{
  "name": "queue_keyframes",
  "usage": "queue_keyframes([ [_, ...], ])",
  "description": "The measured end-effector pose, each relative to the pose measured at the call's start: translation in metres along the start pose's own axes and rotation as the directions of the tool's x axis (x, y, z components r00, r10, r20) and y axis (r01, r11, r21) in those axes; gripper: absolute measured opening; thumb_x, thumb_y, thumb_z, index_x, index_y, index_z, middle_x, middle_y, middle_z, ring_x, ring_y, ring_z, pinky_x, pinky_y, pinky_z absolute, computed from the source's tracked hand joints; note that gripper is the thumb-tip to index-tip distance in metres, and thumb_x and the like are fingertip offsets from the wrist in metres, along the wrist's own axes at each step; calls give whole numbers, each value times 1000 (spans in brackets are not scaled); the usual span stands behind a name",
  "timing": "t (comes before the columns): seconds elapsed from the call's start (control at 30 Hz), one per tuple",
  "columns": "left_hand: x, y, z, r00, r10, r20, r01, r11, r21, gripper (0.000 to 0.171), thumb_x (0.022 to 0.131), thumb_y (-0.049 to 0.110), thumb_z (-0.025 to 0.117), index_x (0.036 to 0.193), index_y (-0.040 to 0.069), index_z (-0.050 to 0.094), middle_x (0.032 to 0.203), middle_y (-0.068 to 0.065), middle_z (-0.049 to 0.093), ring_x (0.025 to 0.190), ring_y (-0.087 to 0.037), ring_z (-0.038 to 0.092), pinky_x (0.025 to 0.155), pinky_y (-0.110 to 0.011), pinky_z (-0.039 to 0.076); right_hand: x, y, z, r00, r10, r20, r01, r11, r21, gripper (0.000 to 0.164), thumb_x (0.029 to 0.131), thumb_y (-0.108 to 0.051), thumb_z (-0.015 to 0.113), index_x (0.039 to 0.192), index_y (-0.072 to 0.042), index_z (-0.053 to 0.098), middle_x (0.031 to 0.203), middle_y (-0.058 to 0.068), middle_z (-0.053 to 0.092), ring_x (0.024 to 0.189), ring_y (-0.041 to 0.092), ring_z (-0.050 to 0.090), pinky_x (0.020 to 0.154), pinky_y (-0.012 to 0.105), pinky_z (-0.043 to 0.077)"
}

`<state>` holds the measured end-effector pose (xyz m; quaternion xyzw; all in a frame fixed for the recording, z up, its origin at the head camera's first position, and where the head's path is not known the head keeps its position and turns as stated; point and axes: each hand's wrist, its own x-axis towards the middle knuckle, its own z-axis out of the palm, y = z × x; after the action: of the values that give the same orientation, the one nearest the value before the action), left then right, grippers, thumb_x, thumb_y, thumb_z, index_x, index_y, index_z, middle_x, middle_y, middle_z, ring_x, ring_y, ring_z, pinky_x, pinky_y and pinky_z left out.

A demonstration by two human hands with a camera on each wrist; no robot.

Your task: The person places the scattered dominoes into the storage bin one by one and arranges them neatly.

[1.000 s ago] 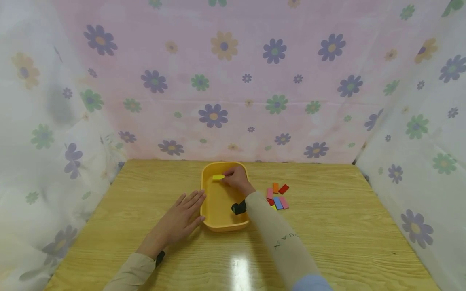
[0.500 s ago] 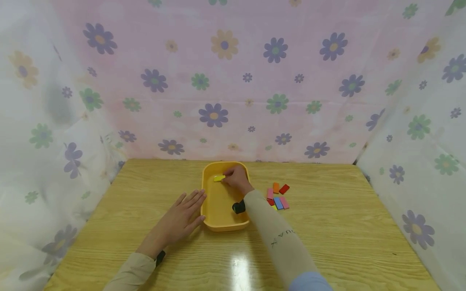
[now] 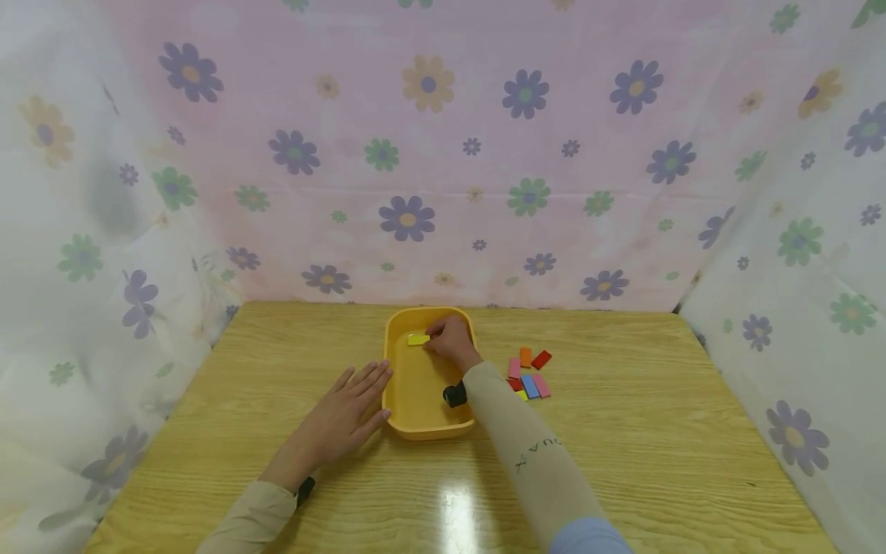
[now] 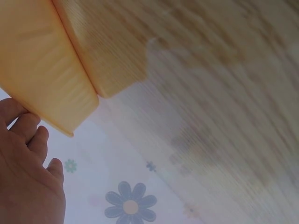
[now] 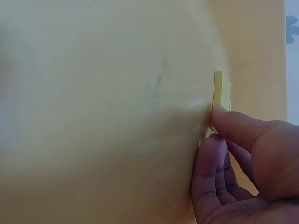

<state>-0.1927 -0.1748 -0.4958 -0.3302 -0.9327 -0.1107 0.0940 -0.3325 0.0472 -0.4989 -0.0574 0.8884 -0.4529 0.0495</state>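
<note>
A yellow rectangular plastic tub [image 3: 418, 431] stands on the wooden table. My right hand [image 3: 451, 342] reaches into its far end and pinches a flat yellow domino-like block [image 3: 418, 339] between thumb and fingers. Seen from the right wrist, this block [image 5: 222, 91] stands on its edge close to the tub wall, the thumb [image 5: 233, 123] against its lower end. My left hand [image 3: 342, 419] lies with straight fingers against the tub's left rim. The left wrist view has those fingertips [image 4: 28, 123] at the rim from outside.
Right of the tub lie several loose blocks on the table: orange [image 3: 526, 357], red [image 3: 542, 359], pink [image 3: 514, 368], blue [image 3: 530, 386] and others, partly overlapping. A flower-patterned curtain [image 3: 429, 177] closes off the back and both sides.
In my right hand the yellow block has turned slightly, showing more of its broad face in the head view, and shifted a little to the right. My left hand stays at the rim.
</note>
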Motion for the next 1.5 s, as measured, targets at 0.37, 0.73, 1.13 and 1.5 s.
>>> queue_keyframes([
  [0.37,0,1,0,1000,-17,9,18,1000,-10,64,98,49,36,148,11,25,154,-1,21,142,-20,18,113,-51,12,-2,-2,0,1000,23,12,-23,1000,-9,22,78,-4,73,99,1,71,93,12,65,82,21,57,75,30,52],
  [0.73,-1,0,1,1000,-19,6,20,1000,-15,64,98,49,35,149,12,23,154,-1,20,142,-19,17,113,-51,13,-3,-1,-2,999,20,35,-21,999,37,25,76,-2,74,100,3,69,94,14,65,79,20,57,69,27,52],
  [1.13,-1,2,0,1000,-28,12,28,999,-36,63,98,47,37,148,11,24,154,-1,20,142,-20,17,114,-50,10,-2,-2,-2,999,45,22,-46,998,52,22,75,1,74,97,3,70,88,12,65,75,19,54,68,25,51],
  [1.5,-1,1,1,999,-32,10,33,999,-27,64,98,48,36,148,11,25,154,-1,19,142,-20,17,114,-50,11,-3,-2,0,999,53,12,-53,997,54,23,76,1,73,98,4,69,91,14,64,78,20,56,73,29,52],
])
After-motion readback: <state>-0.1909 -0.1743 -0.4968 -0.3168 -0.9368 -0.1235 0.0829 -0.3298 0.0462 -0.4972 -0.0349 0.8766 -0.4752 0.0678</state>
